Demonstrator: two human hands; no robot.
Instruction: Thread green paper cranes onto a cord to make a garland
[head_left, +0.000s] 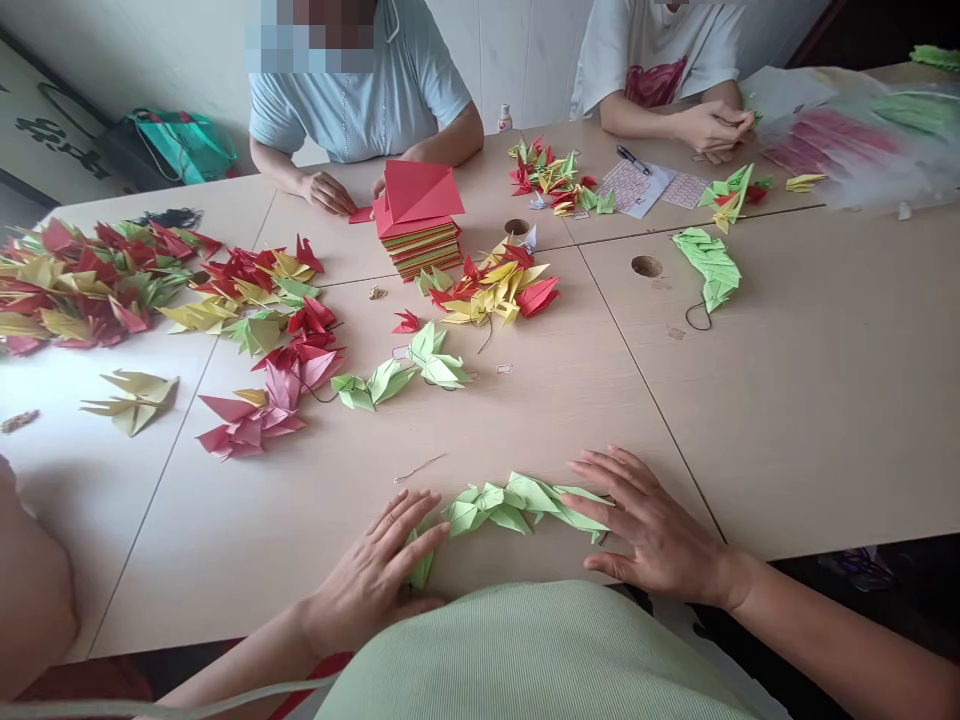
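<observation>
A string of light green folded paper cranes (517, 502) lies in a gentle arc on the table close to my body. My left hand (375, 555) rests over its left end, fingers stretched out and partly covering the last green crane. At the other end, my right hand (637, 520) has its fingers spread, with the fingertips over the string's tip. Neither hand appears to grip the paper. Just beyond the string lies a thin twisted piece of thread or wire (420, 468).
Piles of coloured paper cranes (90, 285) cover the left side. A stack of square paper (420, 245) stands before a person in light blue (360, 100). Another green string (709, 268) lies right, near a table hole (646, 266). A plastic bag (862, 140) sits far right.
</observation>
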